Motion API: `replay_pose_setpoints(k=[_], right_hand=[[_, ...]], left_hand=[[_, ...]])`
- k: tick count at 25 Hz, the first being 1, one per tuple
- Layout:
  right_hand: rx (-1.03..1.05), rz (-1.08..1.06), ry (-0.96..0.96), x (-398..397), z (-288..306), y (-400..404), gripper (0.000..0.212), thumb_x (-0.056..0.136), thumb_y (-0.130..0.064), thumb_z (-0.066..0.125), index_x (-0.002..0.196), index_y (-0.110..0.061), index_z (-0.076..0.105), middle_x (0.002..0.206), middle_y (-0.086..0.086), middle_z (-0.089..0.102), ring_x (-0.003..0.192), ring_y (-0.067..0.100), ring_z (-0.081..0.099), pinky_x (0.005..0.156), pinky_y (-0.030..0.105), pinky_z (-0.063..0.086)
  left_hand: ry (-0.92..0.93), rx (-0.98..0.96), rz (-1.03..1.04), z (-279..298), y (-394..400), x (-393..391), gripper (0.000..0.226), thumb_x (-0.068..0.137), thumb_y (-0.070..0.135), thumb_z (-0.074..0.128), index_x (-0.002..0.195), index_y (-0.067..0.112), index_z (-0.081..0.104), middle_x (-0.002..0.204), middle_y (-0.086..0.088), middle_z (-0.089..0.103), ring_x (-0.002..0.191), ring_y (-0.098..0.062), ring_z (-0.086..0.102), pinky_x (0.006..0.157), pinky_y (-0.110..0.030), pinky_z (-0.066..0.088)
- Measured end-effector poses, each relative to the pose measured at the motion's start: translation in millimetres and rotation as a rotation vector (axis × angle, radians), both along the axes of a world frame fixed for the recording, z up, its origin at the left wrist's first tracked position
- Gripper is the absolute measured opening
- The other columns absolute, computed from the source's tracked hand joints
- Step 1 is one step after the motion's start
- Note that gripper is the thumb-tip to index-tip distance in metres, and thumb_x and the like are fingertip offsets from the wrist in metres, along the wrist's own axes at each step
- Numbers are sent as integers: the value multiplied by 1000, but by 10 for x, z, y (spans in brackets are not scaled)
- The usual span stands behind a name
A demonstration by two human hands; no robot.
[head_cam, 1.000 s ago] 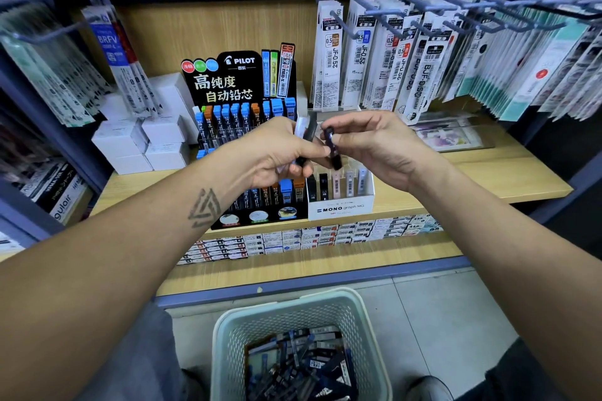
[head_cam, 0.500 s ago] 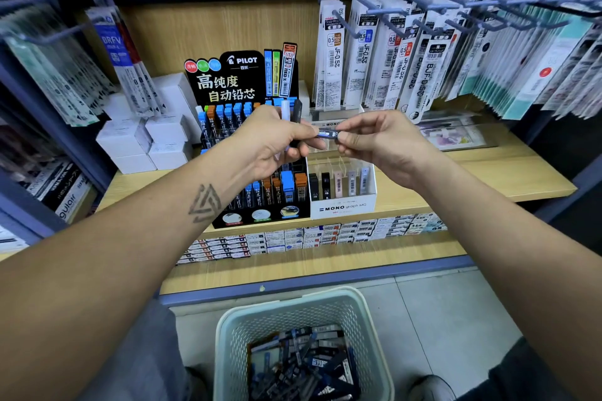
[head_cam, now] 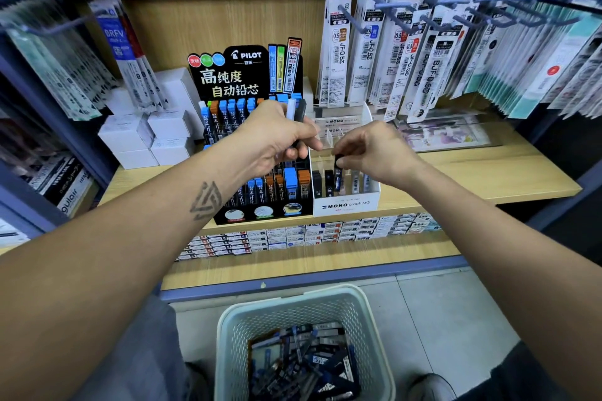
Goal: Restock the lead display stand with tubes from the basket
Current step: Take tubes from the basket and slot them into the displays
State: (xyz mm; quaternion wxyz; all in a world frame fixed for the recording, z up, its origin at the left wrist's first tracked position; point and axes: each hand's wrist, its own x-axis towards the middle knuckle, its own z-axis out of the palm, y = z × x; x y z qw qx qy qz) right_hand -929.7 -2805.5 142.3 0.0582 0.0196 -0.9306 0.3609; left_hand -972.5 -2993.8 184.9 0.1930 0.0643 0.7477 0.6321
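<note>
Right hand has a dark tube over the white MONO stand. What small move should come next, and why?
Probably lower the dark tube straight down into the white MONO stand and let go: the right hand pinches it upright over the front row slots, while the left hand holds more tubes ready.

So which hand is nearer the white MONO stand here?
Right. The right hand hangs directly over the MONO stand, lowering a dark tube into it; the left hand is beside it, over the Pilot display.
</note>
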Motion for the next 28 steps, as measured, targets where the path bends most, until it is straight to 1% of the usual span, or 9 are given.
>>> replay_pose_setpoints(k=[4, 9, 14, 18, 20, 23, 24, 25, 28], right_hand=[[55, 7, 25, 13, -65, -108, 20, 80, -6, 81, 92, -20, 74, 79, -7, 69, 79, 12, 68, 78, 26, 56], [165, 22, 8, 80, -119, -187, 16, 82, -7, 79, 92, -18, 76, 77, -8, 66, 76, 10, 65, 66, 14, 46], [264, 35, 37, 106, -169, -183, 14, 83, -6, 74, 88, -18, 78, 83, -7, 65, 80, 14, 65, 75, 24, 49], [275, 15, 53, 109, -117, -182, 19, 83, -1, 69, 89, -16, 79, 77, -9, 62, 72, 9, 59, 70, 16, 41], [55, -76, 46, 83, -29, -162, 20, 85, 1, 67, 91, -14, 78, 70, -7, 65, 64, 8, 62, 69, 20, 46], [-651, -115, -18, 73, 117, -111, 13, 91, 0, 67, 102, -5, 73, 83, 8, 73, 69, 17, 67, 69, 32, 55], [-793, -69, -53, 77, 139, -108, 14, 90, -3, 68, 104, -4, 73, 89, 11, 73, 74, 19, 67, 71, 32, 56], [-853, -24, -81, 82, 141, -113, 15, 89, -2, 70, 104, -3, 72, 91, 13, 73, 77, 21, 67, 74, 32, 57], [-845, 15, -98, 85, 90, -130, 17, 83, 8, 71, 97, -3, 71, 91, 16, 72, 80, 21, 69, 75, 32, 59]], left_hand=[[6, 5, -13, -2, 1, 3, 15, 92, -2, 65, 107, -3, 60, 75, -22, 72, 41, -13, 51, 33, -17, 33], [13, -3, -29, -18, 1, 4, 7, 92, -1, 66, 96, 2, 60, 75, -21, 72, 40, -12, 51, 32, -17, 33], [14, -7, -47, -25, 14, 18, 7, 93, 0, 65, 94, 2, 59, 76, -22, 71, 41, -13, 50, 33, -17, 33], [32, -23, -72, -42, 30, 24, 6, 92, -1, 65, 96, 1, 60, 70, -18, 70, 39, -11, 48, 32, -17, 31], [-5, -62, -110, -53, 35, 24, 11, 92, -1, 66, 101, -1, 61, 66, -16, 67, 38, -11, 45, 31, -16, 29], [-110, -109, -247, -70, 38, 58, 8, 91, 0, 67, 96, -1, 62, 65, -15, 63, 37, -10, 44, 29, -16, 27], [-131, -108, -282, -84, 44, 71, 7, 91, 0, 68, 94, -1, 62, 65, -15, 62, 37, -10, 44, 29, -16, 27], [-140, -104, -303, -99, 55, 81, 7, 91, 0, 68, 92, 0, 61, 65, -16, 61, 36, -9, 44, 29, -15, 26], [-160, -84, -327, -125, 87, 89, 8, 91, -1, 68, 91, 2, 61, 67, -16, 61, 37, -10, 45, 29, -14, 27]])
